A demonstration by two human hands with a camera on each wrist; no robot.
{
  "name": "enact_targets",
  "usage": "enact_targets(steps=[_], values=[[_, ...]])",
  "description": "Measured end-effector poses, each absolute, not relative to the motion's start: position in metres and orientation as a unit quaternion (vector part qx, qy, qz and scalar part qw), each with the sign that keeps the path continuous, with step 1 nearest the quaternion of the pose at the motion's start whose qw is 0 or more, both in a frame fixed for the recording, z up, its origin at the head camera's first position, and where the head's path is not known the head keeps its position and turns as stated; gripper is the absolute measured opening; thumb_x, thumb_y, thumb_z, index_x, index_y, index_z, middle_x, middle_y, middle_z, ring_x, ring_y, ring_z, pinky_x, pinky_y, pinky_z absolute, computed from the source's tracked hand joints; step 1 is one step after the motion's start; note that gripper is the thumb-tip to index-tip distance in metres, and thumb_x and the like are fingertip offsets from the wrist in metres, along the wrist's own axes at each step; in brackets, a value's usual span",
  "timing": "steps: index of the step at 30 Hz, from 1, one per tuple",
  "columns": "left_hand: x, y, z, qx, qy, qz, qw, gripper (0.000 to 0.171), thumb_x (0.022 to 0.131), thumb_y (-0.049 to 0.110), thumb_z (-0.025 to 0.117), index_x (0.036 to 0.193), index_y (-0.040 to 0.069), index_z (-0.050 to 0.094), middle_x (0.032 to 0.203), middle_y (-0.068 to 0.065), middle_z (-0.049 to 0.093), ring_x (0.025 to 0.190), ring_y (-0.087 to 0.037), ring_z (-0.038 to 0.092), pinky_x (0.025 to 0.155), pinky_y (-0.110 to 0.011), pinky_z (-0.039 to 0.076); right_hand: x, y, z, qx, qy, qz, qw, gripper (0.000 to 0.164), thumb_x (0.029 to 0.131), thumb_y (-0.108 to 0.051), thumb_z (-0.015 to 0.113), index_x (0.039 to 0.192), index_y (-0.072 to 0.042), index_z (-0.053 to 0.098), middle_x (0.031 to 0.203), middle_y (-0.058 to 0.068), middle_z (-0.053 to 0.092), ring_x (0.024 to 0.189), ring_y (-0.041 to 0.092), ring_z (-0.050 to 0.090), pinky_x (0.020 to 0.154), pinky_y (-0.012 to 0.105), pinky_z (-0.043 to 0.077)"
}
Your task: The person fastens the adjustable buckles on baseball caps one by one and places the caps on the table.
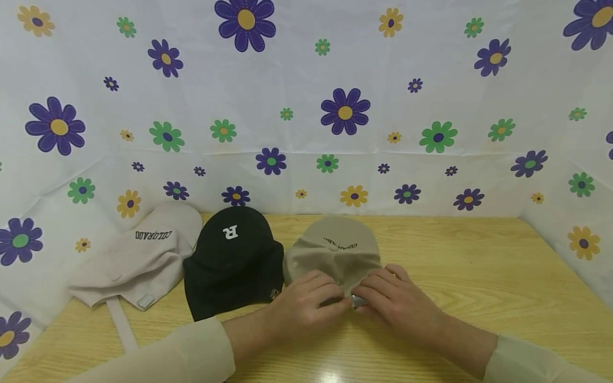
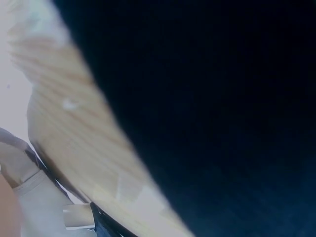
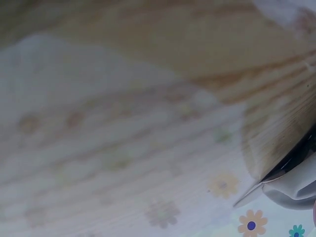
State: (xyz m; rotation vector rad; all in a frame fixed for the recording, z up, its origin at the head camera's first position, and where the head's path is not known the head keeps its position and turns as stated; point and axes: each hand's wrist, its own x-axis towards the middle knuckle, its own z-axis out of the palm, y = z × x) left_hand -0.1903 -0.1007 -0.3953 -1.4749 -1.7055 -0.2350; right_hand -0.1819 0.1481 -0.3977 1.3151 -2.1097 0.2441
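Note:
A beige baseball cap (image 1: 342, 234) with dark lettering lies on the table, its back edge toward me. My left hand (image 1: 308, 303) pinches this cap's back edge, thumb and forefinger close together. From the other side my right hand (image 1: 399, 300) grips the end with a silvery metal buckle (image 1: 359, 301), which shows beneath the fingers. The fingertips of both hands nearly meet. In the left wrist view the beige cap (image 2: 42, 207) appears at lower left; in the right wrist view part of it (image 3: 296, 175) shows at the right edge. Fingers hide most of the strap.
Left of the beige cap sits a black cap (image 1: 234, 266) with a white R, close to my left wrist. Farther left lies a pale pink cap (image 1: 148, 255), its strap (image 1: 121, 322) hanging loose. A flower-printed cloth (image 1: 297, 80) stands behind the wooden table (image 1: 479, 255).

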Motion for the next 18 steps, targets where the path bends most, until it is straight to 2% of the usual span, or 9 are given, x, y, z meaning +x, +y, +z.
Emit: enact_targets(steps=[4,8,18], values=[[-0.1876,-0.0988,-0.3958,-0.564,-0.711,-0.103,0.408,0.008,0.088,0.018,0.07,0.094,0.014,0.073,0.093,0.003,0.07,0.087,-0.012,0.064,0.083,-0.027,0.052,-0.1826,0.1482,-0.3973,0.5,-0.801,0.091,0.317,0.034,0.105,-0.039,0.045,0.11,-0.016,0.069,0.107,-0.005,0.065,0.101,0.015,0.059,0.092,0.035,0.038],[-0.1857,-0.0992,-0.3958,-0.545,-0.733,-0.097,0.394,0.007,0.082,0.02,0.072,0.085,0.015,0.067,0.089,0.005,0.069,0.085,-0.013,0.063,0.082,-0.029,0.05,-0.1832,0.1489,-0.3974,0.498,-0.803,0.093,0.316,0.031,0.104,-0.038,0.049,0.11,-0.016,0.069,0.107,-0.005,0.065,0.101,0.015,0.059,0.091,0.036,0.039],[-0.1861,-0.1008,-0.395,-0.546,-0.737,-0.094,0.387,0.005,0.082,0.018,0.066,0.077,0.016,0.064,0.082,0.005,0.064,0.077,-0.012,0.059,0.078,-0.029,0.048,-0.184,0.1499,-0.3973,0.497,-0.804,0.095,0.312,0.03,0.103,-0.038,0.049,0.11,-0.016,0.069,0.107,-0.005,0.065,0.101,0.015,0.059,0.091,0.036,0.039]])
